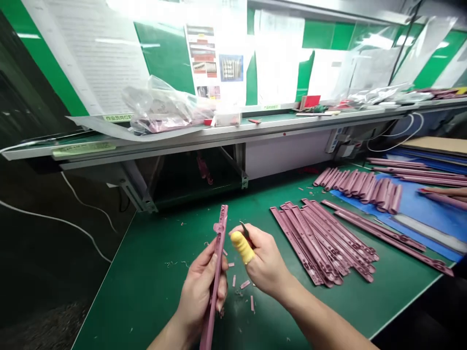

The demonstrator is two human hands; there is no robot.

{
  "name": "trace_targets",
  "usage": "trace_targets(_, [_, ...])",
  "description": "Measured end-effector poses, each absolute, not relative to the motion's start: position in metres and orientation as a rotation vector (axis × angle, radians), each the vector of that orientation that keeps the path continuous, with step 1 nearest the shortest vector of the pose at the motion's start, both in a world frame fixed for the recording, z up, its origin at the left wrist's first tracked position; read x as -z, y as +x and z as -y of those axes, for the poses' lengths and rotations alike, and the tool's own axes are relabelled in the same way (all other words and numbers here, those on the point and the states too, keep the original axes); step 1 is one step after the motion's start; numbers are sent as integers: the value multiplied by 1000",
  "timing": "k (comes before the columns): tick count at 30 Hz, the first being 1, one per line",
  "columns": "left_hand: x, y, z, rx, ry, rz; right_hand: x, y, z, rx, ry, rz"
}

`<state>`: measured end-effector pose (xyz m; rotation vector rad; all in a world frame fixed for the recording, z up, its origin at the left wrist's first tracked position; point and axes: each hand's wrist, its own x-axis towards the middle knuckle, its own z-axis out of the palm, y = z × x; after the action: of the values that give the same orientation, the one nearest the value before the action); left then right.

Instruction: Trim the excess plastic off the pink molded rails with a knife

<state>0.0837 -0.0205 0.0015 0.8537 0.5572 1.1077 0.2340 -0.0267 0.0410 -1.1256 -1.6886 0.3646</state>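
My left hand is wrapped round a long, narrow mauve plastic strip, held nearly upright with its notched end up. Just right of the strip, apart from it, my right hand is closed on a small dark blade-like tool; most of it is hidden in the fingers. A yellow finger cot covers the right thumb. Small mauve offcuts lie on the green table beneath the hands.
A pile of similar mauve strips lies to the right, with two longer ones beside it. Behind are rows of short mauve pieces and a blue sheet. A shelf with plastic bags spans the back. Someone else's fingers show at the right edge.
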Motion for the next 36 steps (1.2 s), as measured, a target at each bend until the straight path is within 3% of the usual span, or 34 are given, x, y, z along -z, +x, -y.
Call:
trace_targets(14, [1,90,41,-1133,771,-568,-42,219,31,-297,-1171,1672])
trace_targets(36, [6,86,51,-1156,796,-662,-43,231,40,169,-1350,1835])
